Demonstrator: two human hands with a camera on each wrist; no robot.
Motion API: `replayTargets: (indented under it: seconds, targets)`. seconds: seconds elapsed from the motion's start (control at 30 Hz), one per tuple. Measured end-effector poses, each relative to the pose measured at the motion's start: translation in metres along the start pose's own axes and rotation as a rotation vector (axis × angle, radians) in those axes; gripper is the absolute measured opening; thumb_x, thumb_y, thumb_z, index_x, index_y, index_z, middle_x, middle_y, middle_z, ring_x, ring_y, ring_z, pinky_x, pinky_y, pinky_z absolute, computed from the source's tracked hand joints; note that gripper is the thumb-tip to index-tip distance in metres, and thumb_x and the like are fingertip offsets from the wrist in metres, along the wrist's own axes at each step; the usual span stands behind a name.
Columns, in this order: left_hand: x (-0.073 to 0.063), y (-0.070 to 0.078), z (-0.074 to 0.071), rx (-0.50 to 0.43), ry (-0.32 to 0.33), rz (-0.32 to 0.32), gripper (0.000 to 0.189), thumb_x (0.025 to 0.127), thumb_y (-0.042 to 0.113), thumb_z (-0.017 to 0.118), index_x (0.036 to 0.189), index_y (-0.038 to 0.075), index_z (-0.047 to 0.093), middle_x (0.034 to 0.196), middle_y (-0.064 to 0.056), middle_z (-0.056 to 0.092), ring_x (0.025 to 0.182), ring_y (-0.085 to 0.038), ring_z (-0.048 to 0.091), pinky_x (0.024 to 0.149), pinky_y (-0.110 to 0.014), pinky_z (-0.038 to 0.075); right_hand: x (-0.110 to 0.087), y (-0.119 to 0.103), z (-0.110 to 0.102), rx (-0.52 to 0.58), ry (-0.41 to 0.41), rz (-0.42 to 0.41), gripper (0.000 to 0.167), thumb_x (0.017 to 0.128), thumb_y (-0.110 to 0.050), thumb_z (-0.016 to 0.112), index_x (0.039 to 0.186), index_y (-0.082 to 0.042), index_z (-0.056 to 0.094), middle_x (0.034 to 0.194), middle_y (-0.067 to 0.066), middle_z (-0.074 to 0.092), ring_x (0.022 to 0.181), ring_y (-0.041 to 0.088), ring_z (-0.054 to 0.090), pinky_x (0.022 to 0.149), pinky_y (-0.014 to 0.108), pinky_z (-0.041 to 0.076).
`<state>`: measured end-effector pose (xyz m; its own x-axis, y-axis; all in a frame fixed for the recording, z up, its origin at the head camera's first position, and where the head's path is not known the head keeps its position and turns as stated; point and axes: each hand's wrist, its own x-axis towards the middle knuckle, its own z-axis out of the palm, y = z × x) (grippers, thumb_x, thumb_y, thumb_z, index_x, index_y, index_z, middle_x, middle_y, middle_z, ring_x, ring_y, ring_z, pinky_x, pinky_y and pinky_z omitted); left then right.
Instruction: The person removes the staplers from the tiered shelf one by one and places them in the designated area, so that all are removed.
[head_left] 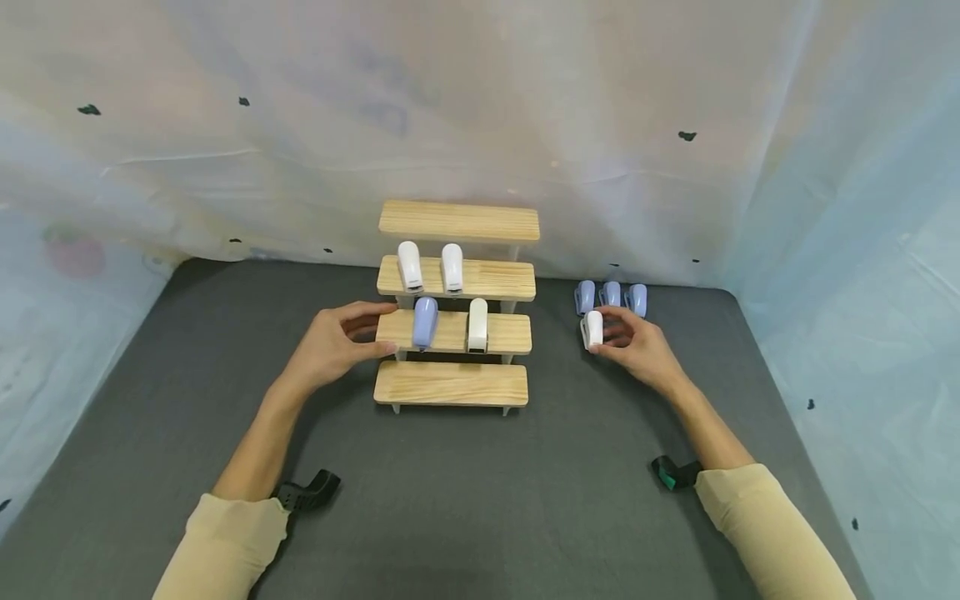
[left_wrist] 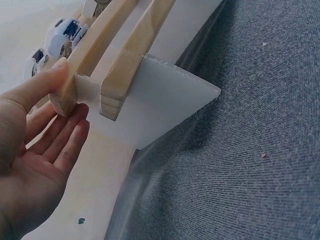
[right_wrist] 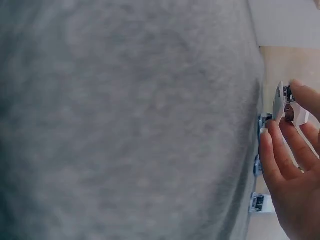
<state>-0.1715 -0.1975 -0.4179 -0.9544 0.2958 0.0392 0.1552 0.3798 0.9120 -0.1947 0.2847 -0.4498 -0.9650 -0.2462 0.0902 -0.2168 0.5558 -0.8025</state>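
My right hand (head_left: 637,346) grips a small white stapler (head_left: 592,328) between thumb and fingers, to the right of the wooden tiered shelf (head_left: 450,383). In the right wrist view the stapler (right_wrist: 278,104) is seen from beneath, fingertips along its side. My left hand (head_left: 333,342) holds the left end of the second board from the bottom, thumb on top and fingers under it. That board carries a blue stapler (head_left: 425,322) and a cream stapler (head_left: 477,323). On the board above stand two white staplers, a left one (head_left: 409,265) and a right one (head_left: 452,267).
Three blue staplers, left (head_left: 585,297), middle (head_left: 611,293) and right (head_left: 636,298), stand in a row at the back of the grey table (head_left: 465,500), just beyond my right hand. A pale curtain (head_left: 600,108) hangs behind the shelf and along both sides.
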Motion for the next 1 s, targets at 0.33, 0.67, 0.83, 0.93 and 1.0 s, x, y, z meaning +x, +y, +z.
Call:
replayTargets:
  seconds: [0.33,0.67,0.83,0.93,1.0]
  targets:
    - [-0.0057,-0.0007,0.0016,-0.004,-0.006,0.009,0.06,0.085,0.025,0.082,0.139,0.013,0.059,0.14,-0.007,0.056,0.125,-0.032,0.056,0.097,-0.044,0.054,-0.0025,0.0052,0.0074,-0.098,-0.022,0.029,0.06,0.081,-0.011,0.084,0.134,-0.008,0.056,0.127,0.013,0.062,0.105,0.027,0.065,0.085,0.042,0.057]
    - [-0.0066,-0.0025,-0.002,-0.002,0.021,-0.005,0.059,0.085,0.026,0.082,0.138,0.014,0.06,0.139,-0.009,0.057,0.127,-0.032,0.055,0.099,-0.043,0.053,0.0033,0.0003,0.0099,-0.109,-0.028,0.037,0.062,0.082,-0.015,0.085,0.135,-0.009,0.054,0.129,0.014,0.061,0.104,0.031,0.064,0.087,0.048,0.056]
    - [-0.0058,-0.0031,-0.0009,-0.008,0.013,0.009,0.058,0.085,0.027,0.082,0.138,0.015,0.061,0.138,-0.009,0.057,0.127,-0.032,0.055,0.1,-0.043,0.052,0.0014,-0.0016,0.0093,-0.104,-0.033,0.063,0.063,0.082,-0.012,0.084,0.136,-0.008,0.053,0.131,0.016,0.059,0.105,0.033,0.063,0.088,0.05,0.055]
    - [-0.0035,-0.0021,0.0006,-0.01,0.014,0.019,0.058,0.085,0.027,0.082,0.138,0.015,0.061,0.139,-0.008,0.057,0.127,-0.032,0.055,0.101,-0.044,0.052,-0.0012,-0.0014,0.0075,-0.128,-0.034,0.065,0.064,0.082,-0.013,0.084,0.137,-0.008,0.052,0.131,0.015,0.059,0.104,0.031,0.064,0.086,0.049,0.055]
    - [-0.0017,-0.0013,0.0019,-0.014,0.011,0.028,0.059,0.085,0.027,0.082,0.138,0.014,0.06,0.139,-0.008,0.057,0.126,-0.032,0.055,0.101,-0.045,0.051,-0.0029,-0.0014,0.0053,-0.157,-0.03,0.063,0.065,0.081,-0.015,0.085,0.138,-0.009,0.052,0.131,0.014,0.059,0.102,0.029,0.065,0.083,0.045,0.056]
